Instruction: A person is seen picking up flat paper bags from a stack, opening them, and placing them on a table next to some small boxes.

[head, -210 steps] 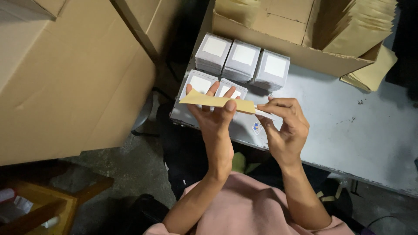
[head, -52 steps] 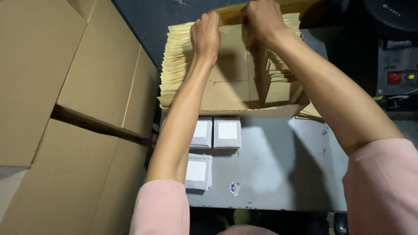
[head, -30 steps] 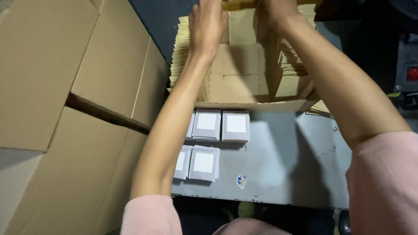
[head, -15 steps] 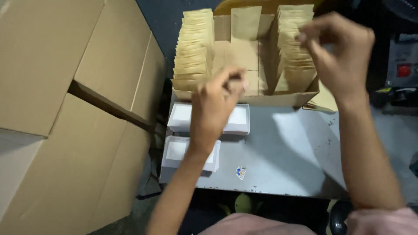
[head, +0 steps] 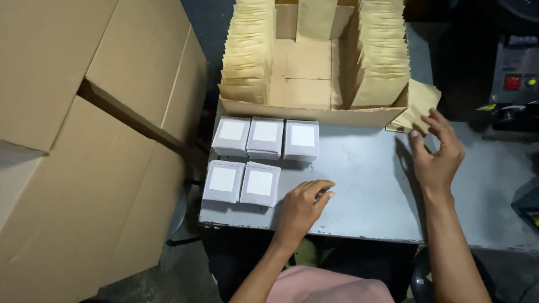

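The left hand (head: 303,205) rested loosely curled and empty on the bare grey worktop (head: 359,179) at lower centre; the right hand (head: 437,154), fingers spread, touched loose brown paper bags (head: 418,106) beside the cardboard box (head: 314,115) edge.

grey metal table (head: 365,196) – big cardboard cartons (head: 84,140) at its side, dark floor (head: 185,269) below.

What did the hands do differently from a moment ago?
Both hands came down out of the cardboard box. The left hand now rests on the grey table beside the white boxes; the right hand touches loose brown bags. Neither holds anything. The white boxes stayed put.
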